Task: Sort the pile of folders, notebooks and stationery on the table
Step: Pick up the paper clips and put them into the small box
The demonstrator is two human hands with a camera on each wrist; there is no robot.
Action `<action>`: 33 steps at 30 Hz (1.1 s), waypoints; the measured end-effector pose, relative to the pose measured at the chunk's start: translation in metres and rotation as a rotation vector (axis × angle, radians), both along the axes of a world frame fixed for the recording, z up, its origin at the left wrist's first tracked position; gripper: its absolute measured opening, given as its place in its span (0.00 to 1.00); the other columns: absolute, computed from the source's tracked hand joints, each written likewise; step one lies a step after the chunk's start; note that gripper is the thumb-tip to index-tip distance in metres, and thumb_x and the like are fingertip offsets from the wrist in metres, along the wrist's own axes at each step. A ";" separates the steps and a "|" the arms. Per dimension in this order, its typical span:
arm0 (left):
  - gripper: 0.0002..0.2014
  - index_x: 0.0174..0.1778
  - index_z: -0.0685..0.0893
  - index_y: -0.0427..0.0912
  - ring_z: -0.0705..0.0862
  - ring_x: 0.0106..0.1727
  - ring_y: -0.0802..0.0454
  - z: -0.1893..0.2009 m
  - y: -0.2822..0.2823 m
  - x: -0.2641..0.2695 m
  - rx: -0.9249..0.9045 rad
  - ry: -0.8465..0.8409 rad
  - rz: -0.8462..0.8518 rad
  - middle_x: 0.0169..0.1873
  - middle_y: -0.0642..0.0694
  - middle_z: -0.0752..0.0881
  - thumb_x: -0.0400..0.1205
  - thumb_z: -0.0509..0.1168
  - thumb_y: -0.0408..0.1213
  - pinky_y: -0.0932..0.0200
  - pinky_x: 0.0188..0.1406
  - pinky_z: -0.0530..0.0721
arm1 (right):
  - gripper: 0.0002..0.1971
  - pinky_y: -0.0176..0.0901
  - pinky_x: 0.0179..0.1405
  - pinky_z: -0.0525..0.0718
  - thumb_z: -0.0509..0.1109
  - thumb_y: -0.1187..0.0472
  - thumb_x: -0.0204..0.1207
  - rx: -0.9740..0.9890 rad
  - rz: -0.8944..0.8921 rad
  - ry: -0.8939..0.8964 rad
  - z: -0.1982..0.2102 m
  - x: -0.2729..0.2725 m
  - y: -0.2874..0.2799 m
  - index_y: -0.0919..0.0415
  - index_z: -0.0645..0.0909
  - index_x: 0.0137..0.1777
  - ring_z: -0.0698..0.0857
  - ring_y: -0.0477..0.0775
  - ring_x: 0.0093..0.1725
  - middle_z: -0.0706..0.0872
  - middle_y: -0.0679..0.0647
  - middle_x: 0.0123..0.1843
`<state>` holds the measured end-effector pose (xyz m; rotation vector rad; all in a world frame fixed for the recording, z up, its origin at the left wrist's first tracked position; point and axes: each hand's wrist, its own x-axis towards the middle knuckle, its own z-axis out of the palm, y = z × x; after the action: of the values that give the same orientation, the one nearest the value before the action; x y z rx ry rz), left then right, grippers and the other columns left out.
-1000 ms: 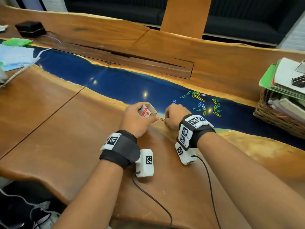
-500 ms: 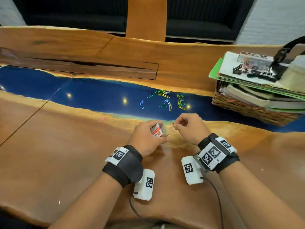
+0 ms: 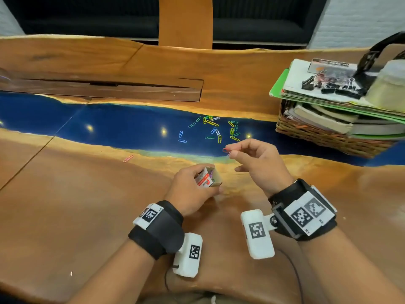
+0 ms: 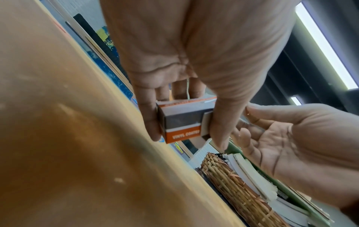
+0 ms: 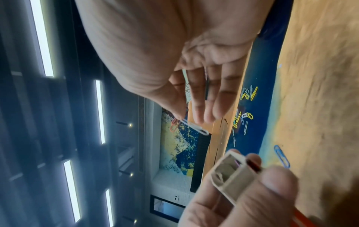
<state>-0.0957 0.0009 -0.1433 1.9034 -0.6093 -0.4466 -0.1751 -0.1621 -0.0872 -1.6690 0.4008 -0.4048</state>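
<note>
My left hand [image 3: 192,189] grips a small orange-and-white paper-clip box [image 3: 207,179] [image 4: 184,122] just above the wooden table, its open end [image 5: 231,170] facing up and to the right. My right hand [image 3: 252,159] is raised to the right of the box and pinches a red paper clip [image 3: 225,150] and a white paper clip [image 5: 194,126] between thumb and fingertips. Several coloured paper clips [image 3: 215,130] [image 5: 243,110] lie scattered on the blue resin strip beyond the hands. One pink clip [image 3: 128,158] lies alone on the wood at the left.
A wicker basket [image 3: 324,137] [image 4: 239,188] stuffed with notebooks stands at the right, topped with green folders [image 3: 285,88], black binder clips [image 3: 335,86] and a translucent container [image 3: 388,88]. A dark wooden slat [image 3: 105,88] lies across the far side.
My right hand has lifted off the table with the clips pinched and moved up and to the right. The left hand keeps its hold on the box. The view has swung right.
</note>
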 end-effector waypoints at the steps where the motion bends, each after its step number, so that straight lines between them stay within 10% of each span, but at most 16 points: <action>1: 0.33 0.59 0.88 0.54 0.87 0.51 0.55 0.001 0.000 0.000 -0.008 0.002 0.009 0.48 0.55 0.89 0.57 0.81 0.58 0.54 0.58 0.86 | 0.08 0.40 0.33 0.86 0.70 0.71 0.79 0.048 0.023 -0.003 0.002 0.000 0.003 0.57 0.83 0.42 0.87 0.50 0.44 0.91 0.61 0.49; 11: 0.30 0.56 0.88 0.52 0.88 0.49 0.52 0.007 0.000 0.002 -0.031 -0.055 0.037 0.46 0.53 0.90 0.58 0.80 0.57 0.46 0.56 0.87 | 0.05 0.38 0.18 0.75 0.70 0.71 0.79 -0.097 0.089 0.093 -0.008 0.001 0.009 0.63 0.84 0.44 0.81 0.48 0.26 0.87 0.55 0.31; 24: 0.20 0.55 0.86 0.56 0.85 0.47 0.62 0.014 0.000 -0.008 0.037 -0.120 -0.081 0.47 0.56 0.89 0.69 0.82 0.41 0.71 0.44 0.82 | 0.08 0.48 0.27 0.86 0.80 0.66 0.71 -0.335 0.049 0.146 -0.012 0.004 0.016 0.60 0.83 0.38 0.87 0.57 0.28 0.85 0.54 0.32; 33: 0.23 0.57 0.88 0.50 0.88 0.48 0.55 0.010 0.000 -0.003 -0.045 -0.062 -0.041 0.46 0.53 0.90 0.66 0.83 0.42 0.57 0.51 0.87 | 0.07 0.42 0.31 0.80 0.80 0.66 0.70 -0.387 0.075 0.145 -0.019 0.005 0.015 0.60 0.84 0.36 0.77 0.44 0.27 0.85 0.56 0.30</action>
<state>-0.0990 0.0008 -0.1335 1.8704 -0.6954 -0.3979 -0.1699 -0.1470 -0.1062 -2.0924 0.3823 -0.3197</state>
